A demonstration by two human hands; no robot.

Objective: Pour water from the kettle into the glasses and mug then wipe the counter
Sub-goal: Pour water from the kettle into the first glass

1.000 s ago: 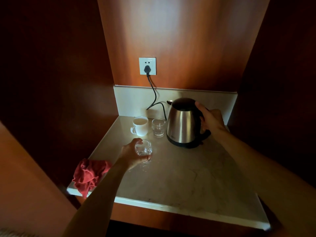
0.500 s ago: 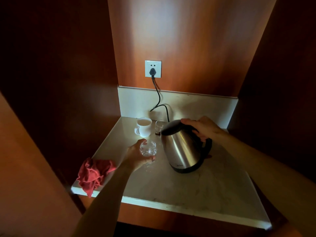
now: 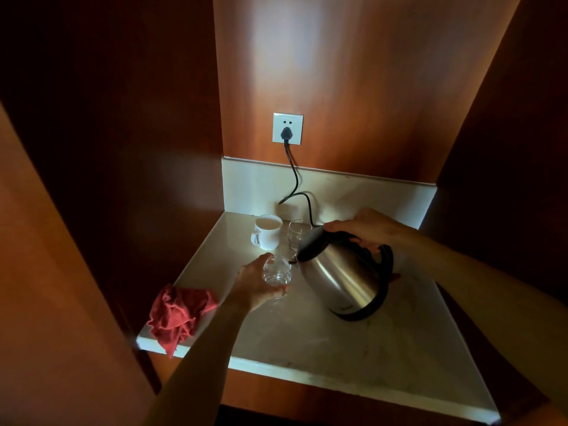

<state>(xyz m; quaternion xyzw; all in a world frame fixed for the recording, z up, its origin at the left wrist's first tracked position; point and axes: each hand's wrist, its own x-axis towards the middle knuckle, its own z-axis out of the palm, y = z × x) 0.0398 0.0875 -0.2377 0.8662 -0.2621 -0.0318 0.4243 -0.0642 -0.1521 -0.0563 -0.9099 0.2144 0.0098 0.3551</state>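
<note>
My right hand (image 3: 367, 227) grips the black handle of the steel kettle (image 3: 339, 276), which is lifted off the counter and tipped to the left. Its spout sits just over the rim of a clear glass (image 3: 276, 273). My left hand (image 3: 253, 284) wraps around that glass, which stands on the pale stone counter (image 3: 353, 342). A white mug (image 3: 267, 232) holding liquid stands at the back left. A second clear glass (image 3: 297, 234) is right beside it, partly hidden behind the kettle's lid.
A crumpled red cloth (image 3: 178, 315) hangs over the counter's front left corner. A black cord (image 3: 295, 179) runs from the wall socket (image 3: 287, 128) down to the counter behind the kettle. Dark wooden panels enclose the nook on both sides.
The kettle went from standing upright at the back to being lifted, carried forward and tilted left toward the glass. My left hand has stayed on the glass.
</note>
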